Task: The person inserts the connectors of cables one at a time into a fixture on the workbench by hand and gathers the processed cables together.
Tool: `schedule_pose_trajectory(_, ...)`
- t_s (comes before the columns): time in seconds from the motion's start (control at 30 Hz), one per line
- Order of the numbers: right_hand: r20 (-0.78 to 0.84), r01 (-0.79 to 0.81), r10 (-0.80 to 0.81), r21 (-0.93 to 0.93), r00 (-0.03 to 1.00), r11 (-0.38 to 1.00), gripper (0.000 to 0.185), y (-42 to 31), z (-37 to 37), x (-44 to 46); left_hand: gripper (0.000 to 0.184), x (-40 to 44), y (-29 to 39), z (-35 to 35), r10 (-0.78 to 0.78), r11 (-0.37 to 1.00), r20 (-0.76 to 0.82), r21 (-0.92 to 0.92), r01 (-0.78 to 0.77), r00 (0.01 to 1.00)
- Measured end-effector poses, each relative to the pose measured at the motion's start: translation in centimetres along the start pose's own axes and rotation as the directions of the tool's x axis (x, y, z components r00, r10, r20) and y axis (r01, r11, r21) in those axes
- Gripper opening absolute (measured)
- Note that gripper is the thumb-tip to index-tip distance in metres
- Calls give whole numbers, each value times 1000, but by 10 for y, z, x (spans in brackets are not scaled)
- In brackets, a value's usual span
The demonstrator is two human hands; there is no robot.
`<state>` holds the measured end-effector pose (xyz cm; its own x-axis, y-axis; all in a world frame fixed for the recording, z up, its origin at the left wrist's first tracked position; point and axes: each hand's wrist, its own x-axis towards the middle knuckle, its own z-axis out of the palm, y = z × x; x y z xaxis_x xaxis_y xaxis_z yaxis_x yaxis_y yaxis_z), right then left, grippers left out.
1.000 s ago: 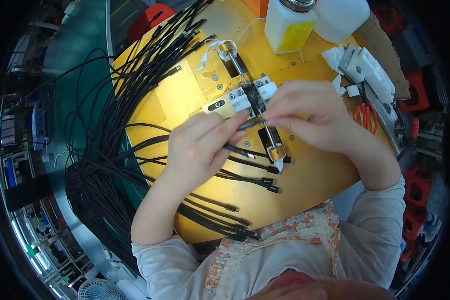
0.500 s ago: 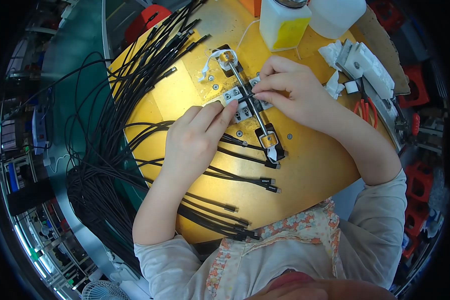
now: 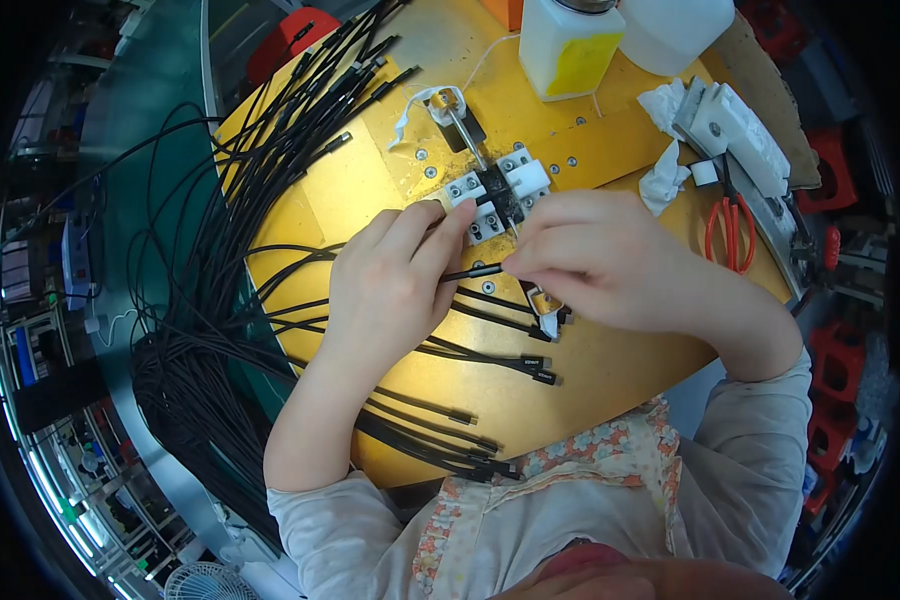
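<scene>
My left hand (image 3: 390, 275) is closed, its thumb and index fingertip pinching a black cable end (image 3: 485, 199) at the left side of a small metal fixture (image 3: 490, 195). Just below the fixture, my right hand (image 3: 595, 260) pinches the tip of another black cable connector (image 3: 473, 272), whose cable runs back under my left hand. A thin metal rod (image 3: 467, 138) crosses the fixture between two brass posts (image 3: 443, 101); my right hand hides part of its lower half. More black cables with plugs (image 3: 535, 363) lie below my left hand.
A thick bundle of black cables (image 3: 300, 130) lies at the upper left. White bottles (image 3: 570, 50) stand at the back. Red-handled cutters (image 3: 730, 230) and a white block on a metal bracket (image 3: 735, 135) are at the right, beside crumpled white tissue (image 3: 663, 180).
My right hand has left the fixture and moved down toward me, now pinching a different cable's connector. My left hand has stayed nearly in place.
</scene>
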<state>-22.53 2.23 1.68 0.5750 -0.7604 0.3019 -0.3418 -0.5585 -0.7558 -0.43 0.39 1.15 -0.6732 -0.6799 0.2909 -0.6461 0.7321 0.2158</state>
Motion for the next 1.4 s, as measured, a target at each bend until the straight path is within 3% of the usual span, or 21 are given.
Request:
schedule_pose_trajectory(0.13, -41, -34, 34, -1, 999, 999, 6, 5, -15, 2, 43, -1, 2, -2, 8, 997, -13, 83, -7, 1000)
schedule_pose_trajectory(0.3, -69, -48, 52, 62, 996, 997, 9, 18, -16, 5, 43, -1, -2, -2, -2, 999, 16, 50, 1, 1000)
schedule_pose_trajectory(0.4, -72, -260, 291, 282, 954, 924, 8, 14, -17, 6, 43, 0, -9, -5, 25, 1000, -9, 14, -25, 1000)
schedule_pose_trajectory(0.43, -99, -201, 239, 296, 966, 934, 8, 14, -17, 6, 42, 1, -12, -7, 46, 999, -31, 7, -46, 998)
schedule_pose_trajectory(0.53, -153, -83, 137, 313, 979, 946, 6, 13, -17, 7, 40, 1, -5, -34, -32, 940, 73, -336, 55, 997)
schedule_pose_trajectory(0.63, -167, -63, 104, 233, 980, 970, 7, 16, -16, 9, 38, 4, 9, -44, -211, 829, 217, -477, 293, 953)
schedule_pose_trajectory(0.67, -182, -38, 69, 166, 981, 985, 8, 23, -15, 11, 41, 2, 3, -29, -95, 930, 43, -351, 104, 995)
schedule_pose_trajectory(0.7, -194, -13, 32, 98, 981, 995, 9, 28, -12, 12, 42, 0, -2, -19, -42, 972, 23, -231, 46, 999)
schedule_pose_trajectory(0.77, -168, -110, 124, 94, 978, 989, 8, 34, -7, 14, 43, -1, -9, -8, 67, 998, 5, 19, -67, 998)
schedule_pose_trajectory(0.9, -180, -148, 155, 49, 971, 988, 7, 41, -1, 15, 44, -1, -9, 0, 84, 978, 19, 188, -86, 996)
schedule_pose_trajectory(1.0, -187, -144, 151, 52, 971, 988, 8, 41, 0, 15, 55, -1, -5, -3, 41, 979, 62, 199, -53, 997)
schedule_pose_trajectory(1.1, -174, -122, 121, 0, 977, 992, 9, 41, 0, 13, 42, 0, -9, 3, 142, 961, -14, 240, -135, 990)
schedule_pose_trajectory(1.2, -187, -99, 88, -53, 978, 994, 11, 38, 2, 10, 42, -1, -8, 5, 122, 968, -3, 223, -118, 993)
schedule_pose_trajectory(1.4, -143, -27, -22, -333, 989, 943, 9, 30, -2, 6, 42, -1, -10, 4, 118, 970, -3, 212, -115, 993)
